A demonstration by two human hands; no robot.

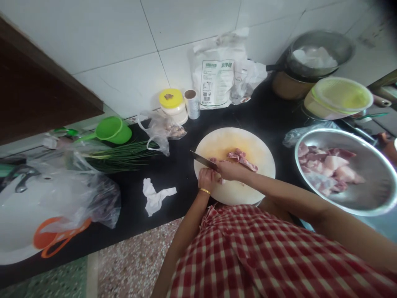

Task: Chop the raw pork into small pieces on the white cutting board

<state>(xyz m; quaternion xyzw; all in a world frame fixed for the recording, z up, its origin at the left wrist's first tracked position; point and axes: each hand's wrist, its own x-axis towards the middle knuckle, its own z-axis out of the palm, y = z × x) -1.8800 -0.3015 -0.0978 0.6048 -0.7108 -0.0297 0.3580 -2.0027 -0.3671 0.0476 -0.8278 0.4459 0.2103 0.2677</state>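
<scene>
A round pale cutting board lies on the dark counter with raw meat pieces on its middle. My right hand is closed round the handle of a knife, whose blade points left over the board's left edge. My left hand, with a gold bangle on the wrist, is curled at the board's near left rim just below the blade. Its fingers press on a small bit of meat, mostly hidden by my right hand.
A steel bowl of cut meat stands to the right, with pots and a lidded container behind it. A crumpled tissue, plastic bags, green onions, a green funnel and a yellow-lidded jar lie to the left.
</scene>
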